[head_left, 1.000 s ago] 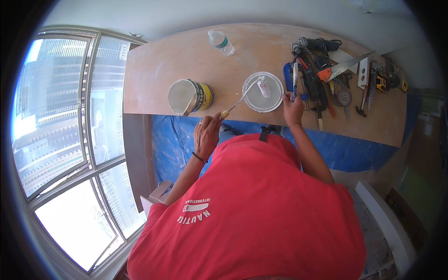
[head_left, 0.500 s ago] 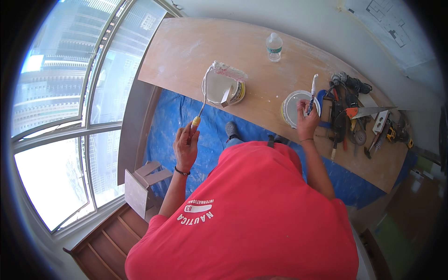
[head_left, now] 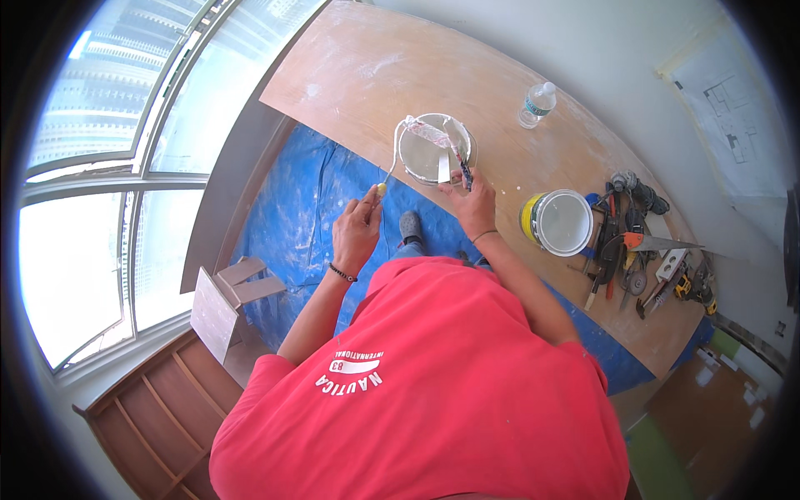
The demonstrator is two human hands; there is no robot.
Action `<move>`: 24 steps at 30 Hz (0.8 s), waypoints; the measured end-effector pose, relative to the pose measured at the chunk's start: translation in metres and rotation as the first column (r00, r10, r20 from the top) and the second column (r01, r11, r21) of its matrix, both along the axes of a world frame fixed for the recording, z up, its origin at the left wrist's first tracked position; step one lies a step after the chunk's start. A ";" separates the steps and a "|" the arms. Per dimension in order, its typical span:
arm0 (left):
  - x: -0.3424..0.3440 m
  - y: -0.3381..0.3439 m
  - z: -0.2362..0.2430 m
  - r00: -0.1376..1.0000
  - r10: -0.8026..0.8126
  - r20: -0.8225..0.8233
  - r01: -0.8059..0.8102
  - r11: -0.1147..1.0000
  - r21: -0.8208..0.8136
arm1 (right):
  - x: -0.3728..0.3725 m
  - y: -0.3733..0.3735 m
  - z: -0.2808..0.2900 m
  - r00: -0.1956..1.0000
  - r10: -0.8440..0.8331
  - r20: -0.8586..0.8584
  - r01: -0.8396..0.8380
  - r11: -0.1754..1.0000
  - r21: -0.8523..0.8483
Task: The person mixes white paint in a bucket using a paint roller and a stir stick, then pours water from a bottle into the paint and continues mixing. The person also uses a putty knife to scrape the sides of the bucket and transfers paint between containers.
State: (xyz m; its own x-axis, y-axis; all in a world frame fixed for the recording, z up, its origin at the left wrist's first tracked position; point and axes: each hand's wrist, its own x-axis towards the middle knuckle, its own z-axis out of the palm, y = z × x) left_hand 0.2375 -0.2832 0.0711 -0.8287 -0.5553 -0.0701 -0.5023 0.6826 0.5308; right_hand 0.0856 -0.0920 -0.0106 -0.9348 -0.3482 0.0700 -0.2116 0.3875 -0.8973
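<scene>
The long plywood bench (head_left: 375,75) runs from far left to the right, its near edge curving just past my hands, and most of its left and far surface lies bare, dusted with white. Below that edge a blue drop sheet (head_left: 292,217) covers the floor under me. Near the bench's near edge stands a white paint bucket (head_left: 433,150), open, with a paint roller (head_left: 421,129) laid across its rim. My left hand (head_left: 357,236) is closed around the roller's yellow-tipped handle, out over the blue sheet. My right hand (head_left: 473,206) grips a dark-handled scraper (head_left: 461,167) whose blade dips into the bucket. To the right sits a yellow paint can (head_left: 560,222) with white inside. Further right lies a crowded pile of hand tools (head_left: 637,250). A small water bottle (head_left: 537,104) stands on the far side.
</scene>
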 end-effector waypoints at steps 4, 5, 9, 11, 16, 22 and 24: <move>-0.010 0.009 -0.010 0.998 0.004 0.057 -0.006 0.999 0.045 | 0.001 -0.006 -0.008 0.999 -0.030 0.013 0.029 0.999 0.044; -0.013 0.009 -0.013 0.998 0.005 0.065 -0.008 0.999 0.043 | 0.000 -0.007 -0.009 0.999 -0.040 0.009 0.040 0.997 0.062; -0.018 0.001 -0.016 0.999 -0.013 0.043 0.012 1.000 0.022 | 0.000 -0.008 -0.012 0.999 -0.025 0.036 0.024 0.999 0.039; -0.018 -0.006 -0.014 0.999 -0.019 0.042 0.018 1.000 0.017 | 0.001 -0.010 -0.012 0.999 -0.023 0.035 0.022 0.999 0.026; -0.015 -0.018 -0.003 0.998 -0.046 0.041 0.046 0.999 0.005 | -0.001 -0.011 -0.012 0.999 -0.032 0.039 0.032 0.999 0.007; -0.014 -0.028 0.002 0.997 -0.037 0.071 0.040 0.999 -0.038 | -0.006 -0.010 -0.009 0.998 -0.054 0.035 0.053 0.999 0.009; -0.014 -0.035 0.002 0.998 -0.012 0.065 0.013 1.000 -0.018 | -0.007 -0.010 -0.008 0.997 -0.047 0.061 0.047 0.999 -0.005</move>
State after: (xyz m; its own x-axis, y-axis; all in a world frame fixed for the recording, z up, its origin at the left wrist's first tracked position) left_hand 0.2238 -0.3183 0.0728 -0.8297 -0.5465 -0.1138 -0.5265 0.6983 0.4849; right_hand 0.0783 -0.1017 -0.0187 -0.9527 -0.3035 0.0146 -0.1383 0.3902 -0.9103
